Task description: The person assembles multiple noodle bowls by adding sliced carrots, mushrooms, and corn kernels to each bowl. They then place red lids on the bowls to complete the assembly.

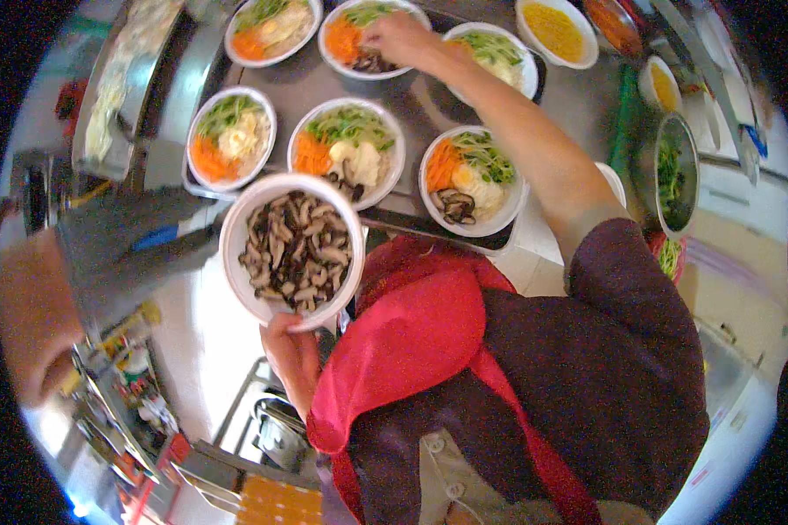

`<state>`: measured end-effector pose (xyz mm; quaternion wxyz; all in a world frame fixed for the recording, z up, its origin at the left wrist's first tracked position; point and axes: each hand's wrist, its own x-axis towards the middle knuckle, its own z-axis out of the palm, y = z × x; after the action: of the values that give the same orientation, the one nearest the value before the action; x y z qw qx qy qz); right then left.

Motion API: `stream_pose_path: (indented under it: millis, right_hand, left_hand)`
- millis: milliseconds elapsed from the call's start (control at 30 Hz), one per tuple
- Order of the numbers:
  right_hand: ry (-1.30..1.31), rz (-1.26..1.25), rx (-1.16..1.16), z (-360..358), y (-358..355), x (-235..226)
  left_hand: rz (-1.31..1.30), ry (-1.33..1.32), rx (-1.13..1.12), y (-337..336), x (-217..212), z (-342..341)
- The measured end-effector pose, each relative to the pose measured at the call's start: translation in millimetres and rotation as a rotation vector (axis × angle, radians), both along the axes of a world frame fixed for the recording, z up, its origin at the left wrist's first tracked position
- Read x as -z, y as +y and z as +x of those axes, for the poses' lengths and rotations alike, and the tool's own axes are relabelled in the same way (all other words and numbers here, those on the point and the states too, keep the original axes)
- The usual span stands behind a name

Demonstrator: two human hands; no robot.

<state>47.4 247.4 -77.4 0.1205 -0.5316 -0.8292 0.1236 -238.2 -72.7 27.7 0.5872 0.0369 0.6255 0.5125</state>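
Observation:
In my left hand (291, 354) is a white bowl (230, 262) of sliced mushrooms (296, 249), gripped by its near rim and tilted slightly. My right hand (400, 42) reaches across to the far middle bowl (326, 54), its fingers drawn together at dark mushroom slices beside shredded carrot and greens. Nearer, a middle bowl (400, 166) and a right bowl (518, 206) hold mushrooms, carrot, greens and a pale topping. No mushrooms show in the near left bowl (272, 144), the far left bowl (229, 39) or the far right bowl (532, 74).
The bowls stand on a dark tray (403, 197). To the right are a white bowl of yellow shreds (553, 33), a metal bowl of carrot (615, 24) and a pot of greens (671, 171). Another person's grey-clothed arm (131, 245) is close on the left, beside a long metal tray (131, 79).

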Motion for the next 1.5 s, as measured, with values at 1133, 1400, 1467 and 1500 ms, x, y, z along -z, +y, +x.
stream_pose_path:
  millis: [1133,1400,1467,1500]
  right_hand:
    - [0.307,-0.266,-0.303,-120.4,-219.7,-127.4]
    - [0.475,-0.641,-0.113,-119.8,-205.0,-132.8]
    - [0.580,-0.764,-0.075,-120.5,-200.7,-128.1]
    - [0.522,-0.749,-0.086,-120.6,-197.9,-123.8]
  left_hand:
    - [0.244,-0.200,-0.001,-6.0,-10.3,12.0]
    - [0.268,-0.268,0.036,-1.2,-5.6,5.9]
    - [0.274,-0.210,0.053,0.8,-7.1,7.9]
    - [0.275,-0.176,0.036,0.8,-13.1,10.1]
